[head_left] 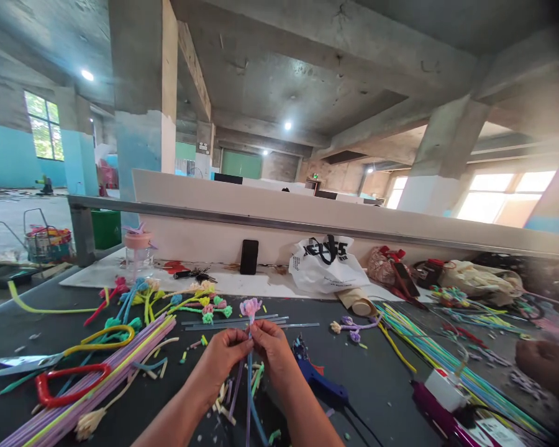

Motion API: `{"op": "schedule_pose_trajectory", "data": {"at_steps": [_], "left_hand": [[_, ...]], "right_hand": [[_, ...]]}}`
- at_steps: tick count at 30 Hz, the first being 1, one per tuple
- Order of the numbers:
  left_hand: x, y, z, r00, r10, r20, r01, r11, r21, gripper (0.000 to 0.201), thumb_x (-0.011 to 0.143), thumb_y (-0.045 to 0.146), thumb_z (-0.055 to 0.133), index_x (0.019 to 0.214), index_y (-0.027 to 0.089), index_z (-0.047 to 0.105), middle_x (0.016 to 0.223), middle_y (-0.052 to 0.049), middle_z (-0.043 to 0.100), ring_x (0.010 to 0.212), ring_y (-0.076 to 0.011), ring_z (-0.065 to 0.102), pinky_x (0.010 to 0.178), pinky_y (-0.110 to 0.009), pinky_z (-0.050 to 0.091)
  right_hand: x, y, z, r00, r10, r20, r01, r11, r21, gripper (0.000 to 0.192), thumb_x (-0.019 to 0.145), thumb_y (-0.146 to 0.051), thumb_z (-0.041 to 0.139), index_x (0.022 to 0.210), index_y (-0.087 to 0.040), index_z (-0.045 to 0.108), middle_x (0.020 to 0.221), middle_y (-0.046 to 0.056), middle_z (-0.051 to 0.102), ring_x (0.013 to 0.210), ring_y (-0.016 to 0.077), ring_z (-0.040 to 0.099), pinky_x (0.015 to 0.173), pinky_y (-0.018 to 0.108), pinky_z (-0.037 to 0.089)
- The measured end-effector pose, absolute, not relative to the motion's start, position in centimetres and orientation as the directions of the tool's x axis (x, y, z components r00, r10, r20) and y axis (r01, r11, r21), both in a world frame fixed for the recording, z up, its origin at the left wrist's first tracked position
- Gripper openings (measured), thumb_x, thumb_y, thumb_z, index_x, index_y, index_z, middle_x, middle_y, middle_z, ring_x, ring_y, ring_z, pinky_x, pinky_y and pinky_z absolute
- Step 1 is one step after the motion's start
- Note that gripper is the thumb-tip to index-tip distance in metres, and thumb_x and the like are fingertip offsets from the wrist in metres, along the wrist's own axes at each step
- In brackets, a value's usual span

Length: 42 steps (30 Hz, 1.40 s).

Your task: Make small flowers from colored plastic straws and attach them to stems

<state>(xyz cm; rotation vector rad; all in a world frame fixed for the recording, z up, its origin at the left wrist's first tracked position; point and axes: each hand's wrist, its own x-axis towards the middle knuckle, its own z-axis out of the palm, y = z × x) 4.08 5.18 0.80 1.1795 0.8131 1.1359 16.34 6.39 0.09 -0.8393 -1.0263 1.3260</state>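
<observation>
A pipe-cleaner flower (250,307) is held upright between the left hand (226,354) and right hand (274,347). Scissors (51,371) are seen left, a blue glue gun (317,379) right.

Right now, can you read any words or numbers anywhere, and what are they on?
White plastic bag by the wall: big black print, folded and upside down, not readable for sure.
Paper label at the table's near right edge: too blurred to read.
Sign on the far pillar: too small to read.
Nothing else bears text.
</observation>
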Motion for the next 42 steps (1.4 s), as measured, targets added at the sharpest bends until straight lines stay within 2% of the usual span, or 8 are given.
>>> {"op": "schedule_pose_trajectory", "data": {"at_steps": [11,22,26,29,32,36,38,42], "left_hand": [[2.9,5.1,-0.5,0.289,0.951,0.113,-0.294,-0.024,0.956,0.026,0.06,0.035,0.072,0.069,0.013,0.062,0.06,0.002,0.056,0.057,-0.0102,0.046,0.058,-0.022,0.033],[2.3,4.5,-0.2,0.445,0.892,0.071,-0.373,0.113,0.921,0.026,0.062,0.035,0.073,0.065,0.012,0.062,0.056,0.001,0.054,0.05,-0.0076,0.042,0.052,-0.021,0.031],[2.3,3.9,0.2,0.488,0.873,0.0,-0.46,0.257,0.85,0.02,0.062,0.026,0.074,0.065,0.012,0.061,0.057,0.001,0.055,0.051,-0.0071,0.046,0.053,-0.02,0.034],[2.4,3.4,0.3,0.618,0.786,-0.01,-0.553,0.444,0.705,0.017,0.06,0.019,0.074,0.068,0.012,0.061,0.056,0.001,0.054,0.05,-0.0071,0.048,0.053,-0.02,0.036],[2.5,3.1,0.2,0.782,0.622,0.047,-0.53,0.622,0.576,0.015,0.062,0.017,0.072,0.067,0.012,0.059,0.053,0.001,0.051,0.048,-0.0078,0.048,0.051,-0.021,0.036],[2.6,2.6,0.1,0.863,0.491,0.117,-0.47,0.698,0.54,0.015,0.064,0.017,0.071,0.063,0.011,0.058,0.049,0.002,0.047,0.045,-0.0083,0.048,0.049,-0.022,0.038],[2.8,2.3,0.0,0.832,0.543,0.112,-0.512,0.676,0.531,0.015,0.064,0.019,0.072,0.065,0.012,0.058,0.049,0.003,0.049,0.044,-0.0074,0.048,0.048,-0.021,0.038],[3.2,2.4,0.1,0.621,0.784,-0.018,-0.611,0.499,0.615,0.019,0.062,0.015,0.074,0.076,0.012,0.062,0.064,-0.001,0.062,0.055,-0.0091,0.057,0.056,-0.021,0.044]], "right_hand": [[16.1,5.6,1.4,-0.03,0.989,0.142,-0.134,0.137,-0.982,0.029,0.058,-0.036,0.074,0.054,-0.013,0.056,0.043,-0.007,0.042,0.043,0.0051,0.028,0.045,0.021,0.017],[15.9,5.0,1.7,-0.128,0.98,0.153,-0.213,0.124,-0.969,0.03,0.057,-0.038,0.073,0.054,-0.013,0.057,0.045,-0.005,0.047,0.043,0.0055,0.033,0.046,0.021,0.022],[15.5,4.5,2.2,-0.158,0.972,0.175,-0.302,0.121,-0.946,0.028,0.057,-0.035,0.074,0.053,-0.014,0.056,0.047,-0.004,0.049,0.044,0.0061,0.037,0.048,0.021,0.026],[15.3,4.0,2.5,-0.184,0.962,0.199,-0.366,0.121,-0.923,0.028,0.058,-0.036,0.074,0.053,-0.015,0.056,0.05,-0.004,0.05,0.046,0.0066,0.039,0.05,0.021,0.029],[15.0,3.4,2.7,-0.22,0.953,0.21,-0.409,0.106,-0.906,0.028,0.056,-0.037,0.075,0.054,-0.015,0.057,0.05,-0.004,0.049,0.045,0.0062,0.038,0.048,0.021,0.028],[14.7,2.9,2.9,-0.301,0.924,0.238,-0.478,0.07,-0.875,0.026,0.055,-0.035,0.076,0.059,-0.014,0.06,0.05,-0.005,0.047,0.044,0.0052,0.037,0.045,0.02,0.027],[14.6,2.9,2.8,-0.29,0.925,0.246,-0.496,0.075,-0.865,0.025,0.057,-0.033,0.076,0.058,-0.014,0.059,0.05,-0.005,0.048,0.043,0.0045,0.036,0.044,0.019,0.026],[14.9,3.7,2.8,-0.149,0.967,0.208,-0.488,0.111,-0.866,0.025,0.058,-0.032,0.074,0.056,-0.016,0.055,0.05,-0.005,0.048,0.039,0.0049,0.034,0.04,0.019,0.023]]}}
